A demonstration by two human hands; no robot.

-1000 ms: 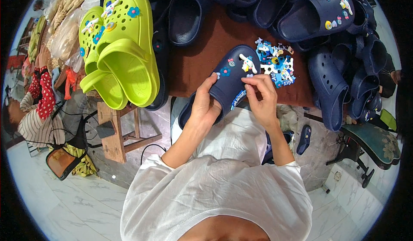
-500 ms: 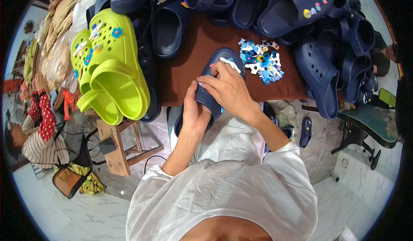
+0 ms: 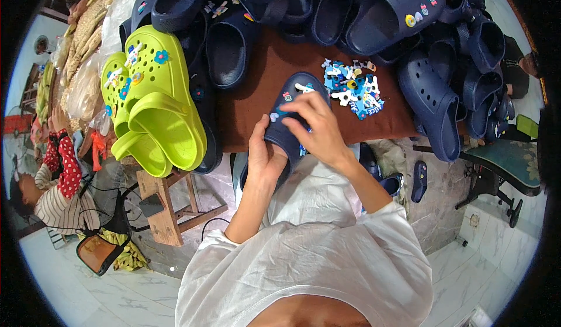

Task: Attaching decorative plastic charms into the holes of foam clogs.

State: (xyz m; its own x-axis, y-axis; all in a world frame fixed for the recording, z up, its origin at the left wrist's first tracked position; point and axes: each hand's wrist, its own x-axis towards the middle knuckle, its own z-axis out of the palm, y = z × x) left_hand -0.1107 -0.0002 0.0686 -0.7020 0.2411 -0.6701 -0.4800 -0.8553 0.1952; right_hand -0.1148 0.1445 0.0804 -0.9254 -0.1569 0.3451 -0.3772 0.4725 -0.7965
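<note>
A navy clog is tilted at the table's near edge, its toe pointing away from me. My left hand grips it from the left side, fingers reaching inside the shoe opening and thumb along the upper. Several charms sit on the clog: a white figure near the toe, a small round swirl and a pale heart. Over the upper hovers my right hand, with thumb and fingers apart; a bit of blue shows at its fingertips. To the right lies a pile of loose blue and white charms.
A pair of lime-green clogs with charms stands at the left of the brown-covered table. Many navy clogs crowd the back and right. Below are a wooden stool and a chair. Another person is at far left.
My right hand has lifted slightly from the clog's upper and its fingers have spread, uncovering the heart and swirl charms. My left hand keeps its hold on the clog.
</note>
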